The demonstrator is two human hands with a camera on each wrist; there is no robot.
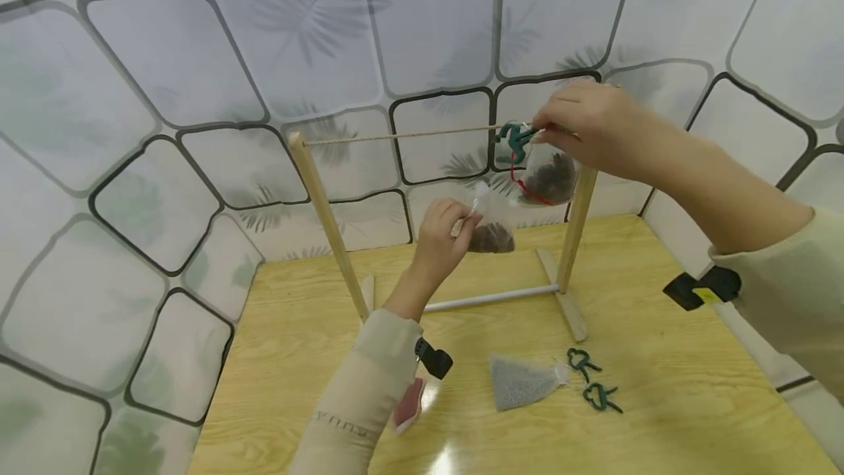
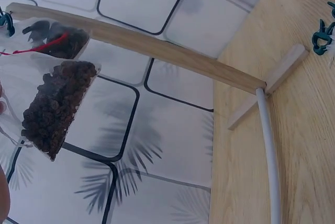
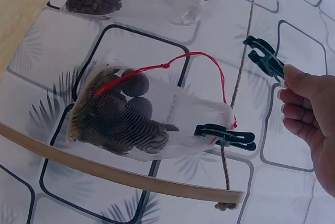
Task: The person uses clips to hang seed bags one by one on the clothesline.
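Note:
My left hand [image 1: 438, 240] pinches the gathered neck of a small clear mesh bag [image 2: 60, 106] of dark, wrinkled dried pieces, holding it below the rope [image 1: 409, 135]. Up at the rope's right part, my right hand [image 1: 590, 123] grips a dark green spring clip [image 3: 266, 59] by its handles. The clip's tip overlaps the rope in the right wrist view; whether it bites on it I cannot tell. Beside it, another green clip [image 3: 225, 136] fastens a second mesh bag [image 3: 125, 111], with large dark round pieces and a red drawstring, to the rope.
The rope runs between two wooden posts [image 1: 330, 222] of a stand, joined low down by a white rod [image 1: 494, 299]. On the wooden table [image 1: 290, 372] lie a grey-filled mesh bag [image 1: 524, 383], two green clips [image 1: 598, 396] and a reddish packet [image 1: 410, 403] partly behind my left sleeve.

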